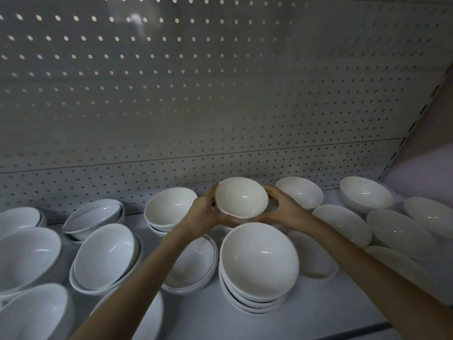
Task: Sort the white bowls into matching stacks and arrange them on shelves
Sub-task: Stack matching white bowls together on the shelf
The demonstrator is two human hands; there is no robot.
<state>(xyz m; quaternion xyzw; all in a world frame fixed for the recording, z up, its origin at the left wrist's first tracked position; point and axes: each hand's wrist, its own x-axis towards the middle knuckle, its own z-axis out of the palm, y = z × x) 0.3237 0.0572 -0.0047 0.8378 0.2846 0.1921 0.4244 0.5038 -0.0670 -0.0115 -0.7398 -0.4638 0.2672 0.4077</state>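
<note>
A small white bowl [241, 196] is held above the white shelf [318, 307], near the back. My left hand [204, 212] grips its left side and my right hand [284, 207] grips its right side; fingers wrap under it. Just in front of it stands a stack of several larger white bowls [258, 263]. More white bowls and stacks cover the shelf: one stack at centre back [169, 208], one left of centre [105, 256], and single bowls on the right [342, 224]. What sits directly under the held bowl is hidden.
A perforated metal back panel [220, 94] rises behind the shelf. A slotted upright [402, 148] and a side wall close off the right. Large bowls [27, 256] crowd the left front. A bare strip of shelf lies front right.
</note>
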